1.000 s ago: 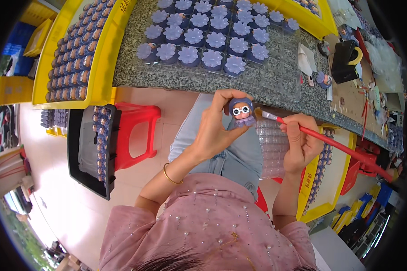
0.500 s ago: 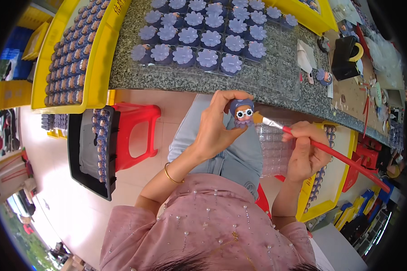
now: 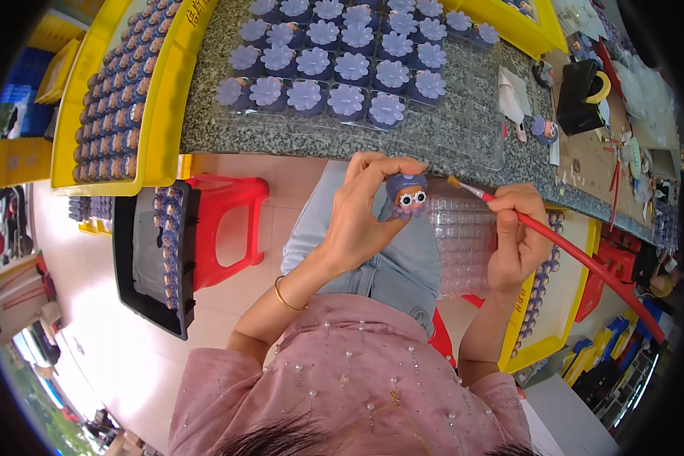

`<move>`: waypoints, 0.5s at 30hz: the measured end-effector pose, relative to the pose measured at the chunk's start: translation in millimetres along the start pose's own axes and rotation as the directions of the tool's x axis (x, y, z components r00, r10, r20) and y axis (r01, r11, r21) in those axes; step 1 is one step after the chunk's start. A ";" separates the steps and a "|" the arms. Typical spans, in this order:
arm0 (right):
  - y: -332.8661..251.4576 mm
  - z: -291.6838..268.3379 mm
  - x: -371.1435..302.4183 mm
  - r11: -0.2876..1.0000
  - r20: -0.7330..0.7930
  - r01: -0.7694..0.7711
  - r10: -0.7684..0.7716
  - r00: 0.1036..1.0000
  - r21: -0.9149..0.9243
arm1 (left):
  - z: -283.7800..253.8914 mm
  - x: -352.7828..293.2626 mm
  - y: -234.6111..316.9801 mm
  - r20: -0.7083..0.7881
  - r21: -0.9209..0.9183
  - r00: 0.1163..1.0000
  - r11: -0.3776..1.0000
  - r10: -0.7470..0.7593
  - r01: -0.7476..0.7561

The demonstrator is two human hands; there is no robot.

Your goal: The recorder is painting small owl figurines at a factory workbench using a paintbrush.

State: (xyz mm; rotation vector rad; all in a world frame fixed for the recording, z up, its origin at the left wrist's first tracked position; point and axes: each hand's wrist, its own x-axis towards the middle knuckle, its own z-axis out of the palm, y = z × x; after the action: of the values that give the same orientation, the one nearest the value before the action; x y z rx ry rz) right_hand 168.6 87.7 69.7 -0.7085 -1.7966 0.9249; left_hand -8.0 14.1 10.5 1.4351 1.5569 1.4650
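Note:
Between the thumb and fingers of my left hand is a small figurine head with a purple hat, white-rimmed eyes and a scalloped purple collar. It is held above my lap, its face turned to the right. My right hand grips a paintbrush with a long red handle, a metal ferrule and tan bristles. The bristle tip stands to the right of the figurine, apart from it. On the granite table ahead, a clear blister tray carries rows of similar purple pieces, their scalloped sides up.
At the left stands a yellow bin full of figurine heads, above a black tray beside a red stool. Clear plastic trays and another yellow bin are at the right. A tape dispenser sits at the table's right.
The brush has moved up and right, away from the figurine, its tip lifting. The figurine has turned slightly in my left hand, which otherwise stays in place.

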 end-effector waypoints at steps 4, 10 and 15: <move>-0.3 8.2 -0.6 0.998 0.141 0.010 -0.018 0.990 0.058 | 4.8 -1.9 -2.0 0.004 -0.250 0.997 0.965 -0.083 0.081; -3.3 3.9 9.2 0.986 0.133 0.020 0.003 0.991 -0.167 | -2.5 3.5 4.0 0.041 -0.070 0.999 0.997 0.019 -0.016; -8.4 15.3 15.9 0.957 0.411 0.231 -0.142 0.901 -0.174 | -2.8 0.8 4.8 0.099 -0.050 0.993 0.996 -0.070 0.075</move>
State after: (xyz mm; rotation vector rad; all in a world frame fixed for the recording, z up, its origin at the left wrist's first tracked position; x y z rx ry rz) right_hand 148.0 91.5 80.6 -0.4908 -2.3094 0.7843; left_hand -9.3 13.1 15.9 1.3833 1.4834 1.3645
